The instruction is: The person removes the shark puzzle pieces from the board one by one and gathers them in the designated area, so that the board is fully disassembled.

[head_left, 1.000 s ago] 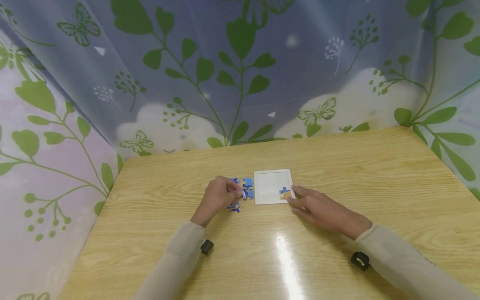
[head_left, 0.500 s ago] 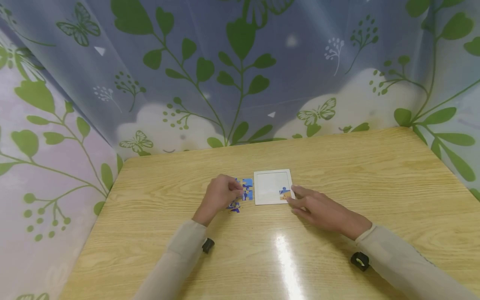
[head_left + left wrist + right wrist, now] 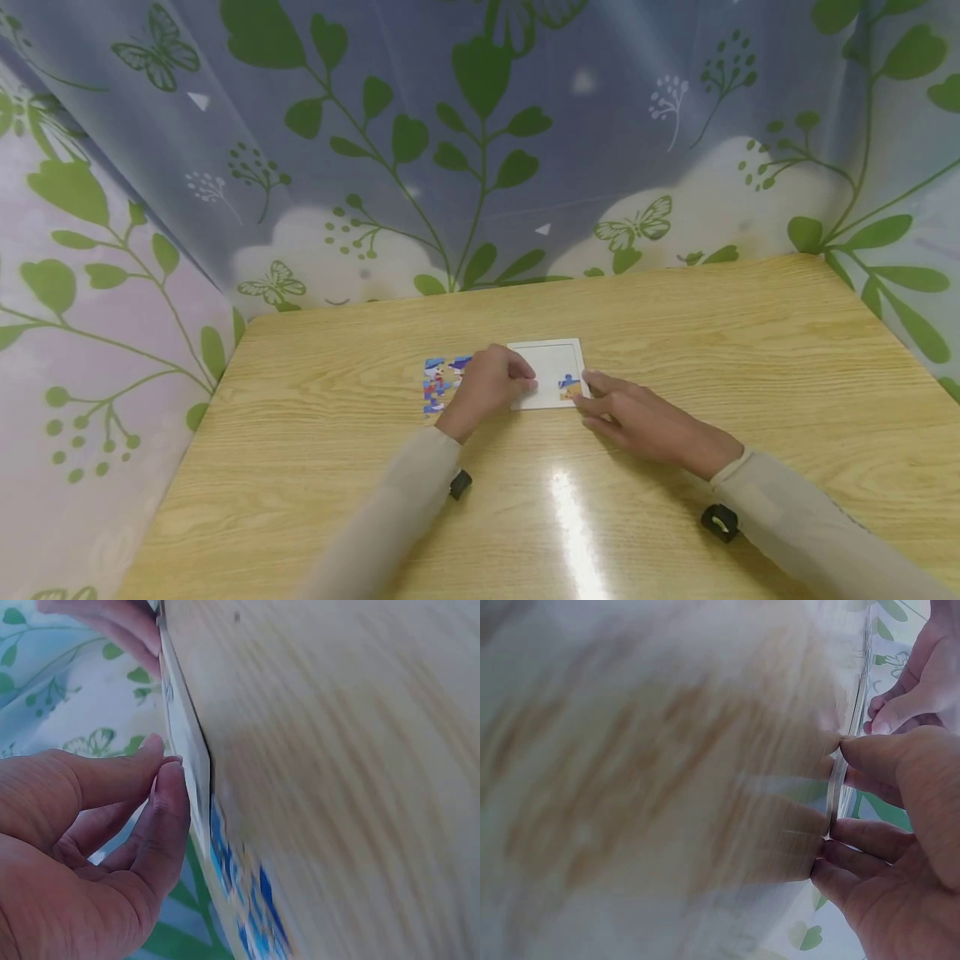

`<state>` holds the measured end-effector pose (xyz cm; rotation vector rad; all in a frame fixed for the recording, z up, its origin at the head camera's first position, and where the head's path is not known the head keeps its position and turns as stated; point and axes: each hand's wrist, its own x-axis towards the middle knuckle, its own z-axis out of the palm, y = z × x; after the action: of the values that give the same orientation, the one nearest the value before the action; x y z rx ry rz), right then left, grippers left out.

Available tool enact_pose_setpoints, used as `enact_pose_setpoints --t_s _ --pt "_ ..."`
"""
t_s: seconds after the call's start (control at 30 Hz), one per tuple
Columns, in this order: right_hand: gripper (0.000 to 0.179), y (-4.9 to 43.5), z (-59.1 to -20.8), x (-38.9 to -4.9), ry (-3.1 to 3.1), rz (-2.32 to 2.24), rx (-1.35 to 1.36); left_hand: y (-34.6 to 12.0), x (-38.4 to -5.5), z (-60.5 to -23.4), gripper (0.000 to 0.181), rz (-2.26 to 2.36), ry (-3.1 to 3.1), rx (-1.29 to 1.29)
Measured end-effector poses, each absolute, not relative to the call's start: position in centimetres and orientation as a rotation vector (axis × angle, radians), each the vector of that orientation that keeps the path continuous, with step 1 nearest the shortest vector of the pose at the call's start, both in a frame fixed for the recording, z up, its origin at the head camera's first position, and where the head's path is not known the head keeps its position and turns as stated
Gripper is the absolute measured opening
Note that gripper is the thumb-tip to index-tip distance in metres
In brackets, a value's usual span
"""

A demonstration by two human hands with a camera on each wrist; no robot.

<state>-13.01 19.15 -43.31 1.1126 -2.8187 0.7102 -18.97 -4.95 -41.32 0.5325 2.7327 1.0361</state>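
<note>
In the head view my left hand (image 3: 495,383) is over the left part of a white puzzle tray (image 3: 546,343). Its thumb and forefinger pinch together on what looks like a puzzle piece, almost wholly hidden by the fingertips; the left wrist view shows the left hand (image 3: 112,832) close above the tray's surface (image 3: 196,761). My right hand (image 3: 637,417) holds the tray by its lower right corner, thumb and fingers at the edge. A blue and orange puzzle piece (image 3: 570,388) lies in that corner. The rest of the tray's inside shows white.
Several loose blue puzzle pieces (image 3: 435,387) lie left of the tray, partly covered by my left hand and wrist. The wooden table (image 3: 712,350) meets a leaf-patterned curtain (image 3: 480,167) at the back.
My left hand has moved right, from among the loose pieces to over the tray, uncovering pieces on the left. My right hand and the tray have stayed in place.
</note>
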Motion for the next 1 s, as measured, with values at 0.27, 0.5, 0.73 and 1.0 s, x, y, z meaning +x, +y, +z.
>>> enact_pose_setpoints --t_s 0.27,0.5,0.73,1.0 --pt "0.033 19.2 -43.3 -13.0 -2.83 0.711 1.117 -2.9 -19.2 -42.0 0.008 1.042 2.693 0.522" --pt "0.032 19.1 -43.2 -13.1 -2.806 0.704 1.148 -1.6 -19.1 -42.1 0.006 1.046 2.667 0.51" --pt "0.032 19.2 -43.2 -13.1 -2.816 0.69 1.146 -1.1 -19.1 -42.1 0.005 1.048 2.692 0.486" --pt "0.032 19.1 -43.2 -13.1 -2.807 0.665 1.161 -1.2 -19.2 -42.1 0.005 1.096 2.651 0.456"
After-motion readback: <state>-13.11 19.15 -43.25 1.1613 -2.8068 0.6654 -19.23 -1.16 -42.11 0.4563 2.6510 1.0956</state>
